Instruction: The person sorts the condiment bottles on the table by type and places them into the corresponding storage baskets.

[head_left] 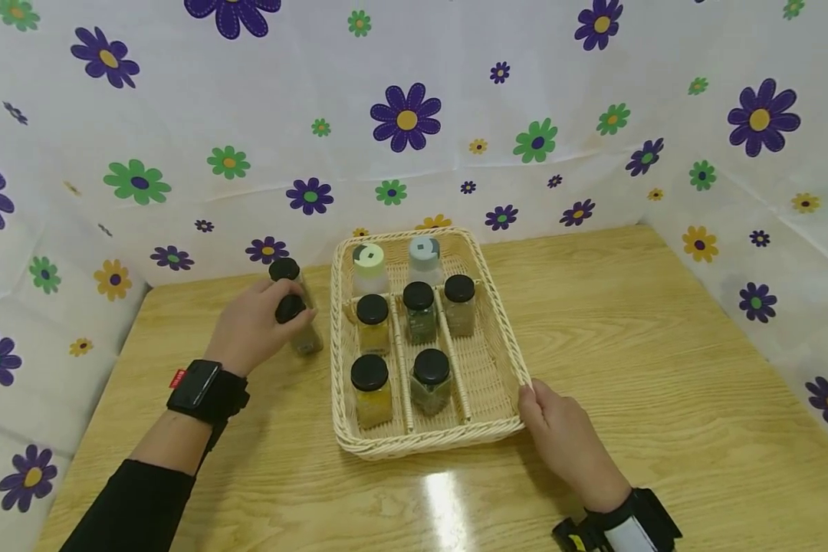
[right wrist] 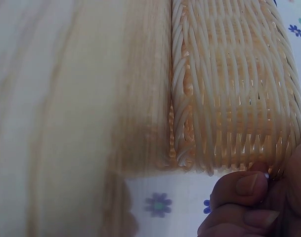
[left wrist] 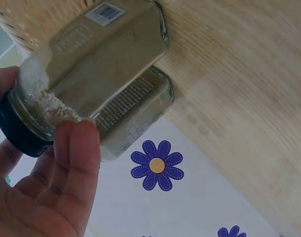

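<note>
My left hand (head_left: pixel 251 326) grips a black-lidded spice jar (left wrist: pixel 106 54) around its neck and lid, left of the basket. The jar holds a grey-brown powder and has a barcode label near its base. A second, similar spice jar (head_left: pixel 285 270) stands right behind it, partly covered by my fingers. At the basket's front right corner, my right hand (head_left: pixel 566 429) holds the rim of the wicker basket (head_left: pixel 424 443) between thumb and curled fingers. The basket is divided into compartments holding several black-lidded jars, among them a yellow one (head_left: pixel 372 402) and a green one (head_left: pixel 431 387).
In the basket's back compartment stand a jar with a light green lid (head_left: pixel 369 259) and one with a pale blue lid (head_left: pixel 424 251). A wooden table (head_left: pixel 635 330) lies underneath. Flower-print cloth (head_left: pixel 441 176) rises behind the table and at both sides.
</note>
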`<state>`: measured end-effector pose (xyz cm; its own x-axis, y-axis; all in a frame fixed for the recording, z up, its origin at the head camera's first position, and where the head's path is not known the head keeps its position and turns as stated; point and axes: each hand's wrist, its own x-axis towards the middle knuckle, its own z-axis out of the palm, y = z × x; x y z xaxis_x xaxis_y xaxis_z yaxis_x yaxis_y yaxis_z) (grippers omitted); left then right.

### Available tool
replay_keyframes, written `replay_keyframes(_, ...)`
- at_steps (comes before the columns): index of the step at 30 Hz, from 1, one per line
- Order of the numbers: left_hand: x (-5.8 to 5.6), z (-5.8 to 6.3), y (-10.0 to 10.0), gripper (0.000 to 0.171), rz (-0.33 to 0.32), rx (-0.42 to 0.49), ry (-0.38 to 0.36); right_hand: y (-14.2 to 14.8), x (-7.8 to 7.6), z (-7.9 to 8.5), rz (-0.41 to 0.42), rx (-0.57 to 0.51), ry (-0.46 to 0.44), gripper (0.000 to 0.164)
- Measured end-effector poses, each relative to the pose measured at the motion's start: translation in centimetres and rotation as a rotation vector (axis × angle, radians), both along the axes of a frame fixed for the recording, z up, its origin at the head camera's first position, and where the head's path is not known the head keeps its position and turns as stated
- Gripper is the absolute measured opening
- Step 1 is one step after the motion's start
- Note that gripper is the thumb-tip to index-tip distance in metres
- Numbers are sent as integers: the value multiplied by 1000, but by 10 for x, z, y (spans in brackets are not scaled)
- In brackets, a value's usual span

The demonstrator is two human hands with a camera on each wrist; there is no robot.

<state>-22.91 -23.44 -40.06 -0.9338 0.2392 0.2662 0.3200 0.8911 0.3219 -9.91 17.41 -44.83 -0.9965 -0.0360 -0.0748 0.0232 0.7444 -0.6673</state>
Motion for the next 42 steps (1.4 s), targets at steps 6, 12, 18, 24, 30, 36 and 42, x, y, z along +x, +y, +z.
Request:
replay_keyframes(6, 6, -9, -2, 29, -39, 18, 23, 2, 4, -3, -1, 21, -33, 38)
replay_keyframes(12, 18, -3, -1, 29, -63, 66, -2, 4, 6, -5, 7, 21, -30, 36)
replay_keyframes(18, 31, 24, 3, 28, -78, 66, 81, 4, 5, -4, 8, 15, -1, 36)
replay_keyframes(24, 47, 50, 13, 23, -104, 85, 182, 5, 4, -4, 5, 8, -5, 36)
replay_keyframes(30, 58, 68, 29, 24, -155, 97, 280, 5, 3, -7, 11, 4, 33, 35)
replay_keyframes(36, 65, 82, 48, 28, -236, 110, 325, 5, 1, -6, 13, 5, 44, 35)
replay_keyframes(42, 69, 89, 68, 28, -299, 129, 317, 4, 0, -6, 14, -4, 50, 37)
